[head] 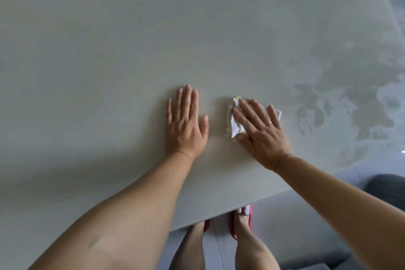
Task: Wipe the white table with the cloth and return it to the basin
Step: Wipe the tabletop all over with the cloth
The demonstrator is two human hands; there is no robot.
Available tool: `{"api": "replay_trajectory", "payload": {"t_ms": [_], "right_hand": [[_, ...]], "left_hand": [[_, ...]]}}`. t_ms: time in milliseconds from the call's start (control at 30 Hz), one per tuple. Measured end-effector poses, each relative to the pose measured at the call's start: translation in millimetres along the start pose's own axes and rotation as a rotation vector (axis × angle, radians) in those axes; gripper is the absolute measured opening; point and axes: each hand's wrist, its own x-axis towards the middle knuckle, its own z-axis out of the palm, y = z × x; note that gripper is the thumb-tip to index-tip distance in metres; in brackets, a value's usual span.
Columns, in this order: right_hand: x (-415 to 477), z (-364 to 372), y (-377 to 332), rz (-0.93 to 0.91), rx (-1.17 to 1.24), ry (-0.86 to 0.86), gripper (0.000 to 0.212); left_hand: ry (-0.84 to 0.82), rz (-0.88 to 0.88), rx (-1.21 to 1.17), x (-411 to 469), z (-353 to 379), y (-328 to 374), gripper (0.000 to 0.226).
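**A:** What is closest to the camera?

**B:** Two bare forearms, reaching forward from the bottom of the view. Below them, past the near table edge, are the person's bare legs and a pink slipper (249, 217) on a grey tiled floor (274, 226).

**A:** And the surface and room?

**B:** A white table (131, 39) fills most of the view, plain and matte. Its right side carries darker, irregular wet patches (355, 94), while the left and middle look dry and even. A dark grey rounded object (388, 188) sits low on the floor at the right edge; I cannot tell what it is.

**A:** How are the hands placed?

**B:** The left hand (186, 125) lies flat, palm down on the bare table, fingers straight and close together, thumb held out to the side. A ring shows on one finger. The right hand (260, 129) is also palm down, angled toward the upper left, fingers extended and slightly spread, also wearing a ring.

**A:** Where is the cloth?

**B:** The cloth (234, 125), white with small yellow marks, is bunched flat on the table under the right hand's fingers. It pokes out beyond the fingertips and on both sides of them. The left hand is near it but not touching.
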Motion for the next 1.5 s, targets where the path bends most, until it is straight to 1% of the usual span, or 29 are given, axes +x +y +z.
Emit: {"api": "replay_trajectory", "payload": {"t_ms": [100, 167, 200, 233, 300, 367, 400, 433, 467, 533, 600, 633, 667, 767, 833, 867, 900, 933, 1000, 1067, 1100, 1133, 1200, 1267, 1300, 1333, 1400, 1467, 1500], "right_hand": [[7.4, -7.6, 18.8, 0.349, 0.102, 0.008, 0.061], [5.0, -1.2, -17.6, 0.528, 0.181, 0.040, 0.062], [-2.5, 3.1, -41.8, 0.517, 0.193, 0.040, 0.062], [-14.0, 7.6, -63.9, 0.432, 0.188, 0.034, 0.062], [-41.6, 13.9, -82.7, 0.131, 0.129, 0.011, 0.059], [-50.0, 12.3, -55.1, -0.145, 0.053, -0.013, 0.056], [-50.3, 10.0, -36.4, -0.208, 0.019, -0.018, 0.055], [-50.4, 7.6, -18.3, -0.205, 0.006, -0.016, 0.055], [-48.8, 4.5, -2.5, -0.130, 0.025, -0.014, 0.055], [-46.0, 1.3, 9.9, 0.149, 0.116, 0.002, 0.057], [-47.6, 5.7, -13.9, 0.403, 0.206, 0.041, 0.060], [-52.7, 9.9, -34.3, 0.450, 0.224, 0.039, 0.061], [-61.1, 14.3, -56.4, 0.410, 0.222, 0.029, 0.061], [-97.9, 22.4, -94.7, 0.032, 0.119, -0.017, 0.058], [-103.2, 21.4, -68.8, -0.177, 0.058, -0.010, 0.054], [-103.3, 20.0, -50.8, -0.228, 0.029, 0.000, 0.054], [-103.7, 17.9, -31.6, -0.227, 0.015, 0.011, 0.054], [-104.1, 15.4, -13.5, -0.172, 0.029, 0.019, 0.053], [-105.5, 11.9, 5.9, 0.047, 0.106, 0.028, 0.054], [-107.7, 13.4, -14.6, 0.305, 0.184, 0.043, 0.056], [-110.2, 16.6, -34.4, 0.380, 0.205, 0.042, 0.057], [-113.9, 20.3, -55.6, 0.364, 0.209, 0.034, 0.059], [-128.4, 26.7, -86.0, 0.111, 0.139, -0.003, 0.061], [-135.3, 26.9, -68.4, -0.169, 0.046, -0.019, 0.060], [-134.6, 25.9, -47.2, -0.239, 0.034, -0.009, 0.058], [-134.6, 23.3, -24.6, -0.250, 0.033, -0.005, 0.056], [-137.1, 15.9, 21.5, -0.136, 0.043, 0.018, 0.056], [-141.0, 10.1, 50.4, 0.066, 0.102, 0.015, 0.056], [-141.3, 9.3, 48.5, 0.196, 0.145, 0.023, 0.057]], "left_hand": [[0.016, -0.005, 0.009, 0.1, 1.2, 0.6, 0.066], [0.018, -0.008, 0.010, -0.1, 2.1, 1.1, 0.066], [0.018, -0.010, 0.013, -0.2, 2.6, 1.7, 0.066], [0.018, -0.011, 0.019, 0.1, 2.6, 2.1, 0.066], [0.017, -0.017, 0.035, 0.8, 1.7, 2.3, 0.066], [0.013, -0.021, 0.049, 1.2, 0.9, 1.3, 0.066], [0.006, -0.022, 0.056, 0.8, 1.0, 1.4, 0.066], [-0.003, -0.023, 0.063, -0.2, 1.3, 2.0, 0.067], [-0.012, -0.023, 0.073, -1.1, 1.9, 2.8, 0.067], [-0.027, -0.019, 0.093, -0.4, 3.1, 3.9, 0.066], [-0.034, -0.034, 0.101, 0.4, 2.1, 3.1, 0.065], [-0.016, -0.061, 0.097, -1.3, 1.2, 4.1, 0.066], [0.015, -0.101, 0.088, -5.6, 0.3, 6.8, 0.066], [0.097, -0.223, 0.022, -35.3, 1.4, 23.6, 0.064], [0.071, -0.238, -0.007, -59.2, 7.8, 34.3, 0.063], [0.057, -0.236, -0.007, -67.3, 11.0, 36.4, 0.062], [0.052, -0.233, -0.001, -71.8, 13.7, 36.2, 0.062], [0.056, -0.232, 0.006, -73.1, 15.7, 35.3, 0.062], [0.082, -0.237, 0.021, -72.4, 19.2, 33.2, 0.063], [0.101, -0.237, 0.022, -72.7, 22.1, 32.7, 0.063], [0.102, -0.233, 0.019, -73.4, 23.1, 32.8, 0.063], [0.103, -0.229, 0.018, -73.9, 23.5, 32.7, 0.063], [0.100, -0.228, 0.021, -73.8, 22.6, 32.1, 0.064], [0.100, -0.232, 0.023, -73.7, 21.3, 31.9, 0.065], [0.103, -0.233, 0.027, -73.7, 20.7, 31.9, 0.065], [0.107, -0.233, 0.029, -73.6, 20.3, 32.3, 0.065], [0.110, -0.237, 0.030, -72.8, 20.2, 32.5, 0.064], [0.112, -0.244, 0.035, -72.8, 21.0, 32.4, 0.065], [0.114, -0.247, 0.038, -72.9, 21.8, 32.6, 0.065]]}}
